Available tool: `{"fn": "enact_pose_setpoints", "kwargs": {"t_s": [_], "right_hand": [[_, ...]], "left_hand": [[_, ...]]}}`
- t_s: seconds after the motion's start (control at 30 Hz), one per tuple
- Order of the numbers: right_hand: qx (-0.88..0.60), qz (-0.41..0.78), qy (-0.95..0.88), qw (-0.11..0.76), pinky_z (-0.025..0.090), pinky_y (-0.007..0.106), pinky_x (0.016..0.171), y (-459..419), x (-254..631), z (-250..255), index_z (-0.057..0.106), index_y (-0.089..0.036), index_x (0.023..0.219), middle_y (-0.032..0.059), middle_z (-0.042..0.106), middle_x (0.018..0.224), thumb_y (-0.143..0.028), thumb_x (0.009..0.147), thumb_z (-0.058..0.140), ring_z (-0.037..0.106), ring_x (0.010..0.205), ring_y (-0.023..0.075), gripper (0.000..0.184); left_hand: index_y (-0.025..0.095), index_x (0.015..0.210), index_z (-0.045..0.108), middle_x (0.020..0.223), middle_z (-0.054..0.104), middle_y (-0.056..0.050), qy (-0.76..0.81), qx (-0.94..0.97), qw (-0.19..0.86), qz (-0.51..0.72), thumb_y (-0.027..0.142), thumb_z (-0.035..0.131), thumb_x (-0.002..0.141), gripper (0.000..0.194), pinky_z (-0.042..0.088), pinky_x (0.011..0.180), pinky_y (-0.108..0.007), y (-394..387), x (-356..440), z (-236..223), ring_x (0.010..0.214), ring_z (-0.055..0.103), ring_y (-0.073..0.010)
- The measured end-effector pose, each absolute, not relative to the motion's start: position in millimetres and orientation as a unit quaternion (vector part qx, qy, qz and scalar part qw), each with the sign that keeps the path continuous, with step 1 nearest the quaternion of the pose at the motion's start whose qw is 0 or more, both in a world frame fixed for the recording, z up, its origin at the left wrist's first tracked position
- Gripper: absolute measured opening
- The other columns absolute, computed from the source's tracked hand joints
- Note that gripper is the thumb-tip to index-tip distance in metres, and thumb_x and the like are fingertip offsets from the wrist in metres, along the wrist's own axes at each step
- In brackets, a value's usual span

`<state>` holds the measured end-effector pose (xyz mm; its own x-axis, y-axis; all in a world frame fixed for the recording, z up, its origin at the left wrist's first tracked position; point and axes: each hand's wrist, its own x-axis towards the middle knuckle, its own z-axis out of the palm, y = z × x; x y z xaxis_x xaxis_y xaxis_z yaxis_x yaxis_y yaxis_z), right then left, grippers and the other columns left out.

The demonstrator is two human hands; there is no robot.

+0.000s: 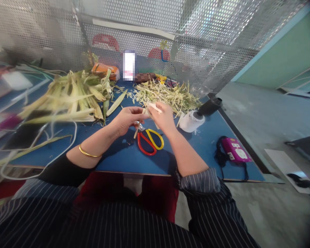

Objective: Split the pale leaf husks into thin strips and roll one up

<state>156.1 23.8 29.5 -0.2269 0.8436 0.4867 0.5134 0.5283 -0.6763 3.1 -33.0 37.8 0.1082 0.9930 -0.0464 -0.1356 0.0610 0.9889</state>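
My left hand (126, 120) and my right hand (163, 117) meet above the blue table (124, 158), fingers pinched together on a small pale strip of leaf (152, 108). The right hand holds its upper end, the left hand its lower end. Just below the hands, scissors (150, 138) with one red and one yellow handle lie on the table, blades pointing towards my left hand. A gold bangle (89, 153) sits on my left wrist.
A heap of long green-yellow leaves (72, 96) lies at the left. Cut leaf scraps (167, 94) pile up behind the hands. A white roll (192, 121) and a black cylinder (210, 106) stand right of my hands. A pink device (236, 150) lies near the right edge. Perforated metal screen (144, 34) behind.
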Motion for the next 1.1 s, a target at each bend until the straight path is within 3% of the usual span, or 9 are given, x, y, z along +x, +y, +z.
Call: {"fn": "enact_pose_setpoints", "kwargs": {"t_s": [0.13,0.27,0.43,0.57,0.73,0.9,1.0,1.1], "right_hand": [[-0.478,0.337,-0.700,0.409,0.030,0.026,0.044,20,154,32,0.042,-0.022,0.058,-0.0044,0.039,0.046,-0.036,0.084,0.056,0.038,0.042,0.0096,0.033],[-0.422,0.506,-0.662,0.357,0.036,0.024,0.039,12,162,48,0.052,-0.022,0.083,-0.0015,0.059,0.059,-0.043,0.083,0.060,0.049,0.039,0.0097,0.023],[-0.318,0.562,-0.687,0.334,0.048,0.023,0.048,5,173,64,0.055,-0.022,0.108,0.0005,0.069,0.077,-0.034,0.078,0.066,0.059,0.049,0.0098,0.034],[-0.275,0.601,-0.664,0.351,0.052,0.024,0.054,4,172,61,0.064,-0.021,0.104,0.0028,0.071,0.087,-0.034,0.080,0.063,0.061,0.053,0.0088,0.027],[-0.255,0.588,-0.678,0.360,0.052,0.026,0.059,0,164,56,0.068,-0.022,0.100,0.0040,0.071,0.094,-0.038,0.078,0.067,0.064,0.063,0.0112,0.028],[-0.293,0.424,-0.744,0.426,0.047,0.028,0.062,-1,160,52,0.070,-0.021,0.077,0.0001,0.060,0.067,-0.044,0.084,0.061,0.056,0.060,0.0115,0.026],[-0.312,0.346,-0.733,0.496,0.047,0.030,0.072,-1,160,52,0.067,-0.023,0.074,0.0014,0.060,0.078,-0.046,0.082,0.063,0.057,0.076,0.0150,0.025],[-0.308,0.378,-0.700,0.522,0.047,0.031,0.075,-2,160,54,0.064,-0.025,0.080,0.0024,0.062,0.090,-0.051,0.085,0.057,0.058,0.088,0.0173,0.028]], "left_hand": [[0.013,0.086,0.071,0.065,0.065,-0.002,0.481,0.504,0.496,0.519,0.031,0.076,0.067,0.027,0.029,0.036,-0.018,-34,7,33,0.050,0.054,-0.0075],[0.012,0.088,0.069,0.065,0.066,-0.003,0.482,0.460,0.476,0.574,0.029,0.073,0.071,0.025,0.027,0.034,-0.017,-30,4,35,0.057,0.063,-0.0116],[0.012,0.084,0.065,0.072,0.067,-0.004,0.469,0.413,0.499,0.600,0.024,0.072,0.071,0.019,0.021,0.032,-0.016,-25,-3,38,0.062,0.067,-0.0119],[0.013,0.083,0.063,0.075,0.068,-0.004,0.460,0.393,0.493,0.625,0.022,0.071,0.072,0.017,0.021,0.032,-0.016,-25,-3,39,0.062,0.066,-0.0111],[0.014,0.084,0.066,0.075,0.068,-0.002,0.458,0.392,0.468,0.646,0.020,0.069,0.072,0.014,0.022,0.033,-0.016,-25,-3,41,0.054,0.060,-0.0072],[0.014,0.082,0.069,0.065,0.065,-0.001,0.466,0.437,0.442,0.630,0.025,0.071,0.071,0.015,0.026,0.035,-0.017,-26,-4,40,0.053,0.058,-0.0079],[0.013,0.079,0.070,0.063,0.064,0.000,0.486,0.470,0.414,0.610,0.026,0.072,0.070,0.016,0.031,0.038,-0.017,-28,-1,41,0.049,0.055,-0.0076],[0.012,0.080,0.069,0.069,0.067,-0.001,0.482,0.488,0.404,0.605,0.024,0.075,0.067,0.019,0.042,0.046,-0.019,-29,3,42,0.051,0.055,-0.0074]]}}
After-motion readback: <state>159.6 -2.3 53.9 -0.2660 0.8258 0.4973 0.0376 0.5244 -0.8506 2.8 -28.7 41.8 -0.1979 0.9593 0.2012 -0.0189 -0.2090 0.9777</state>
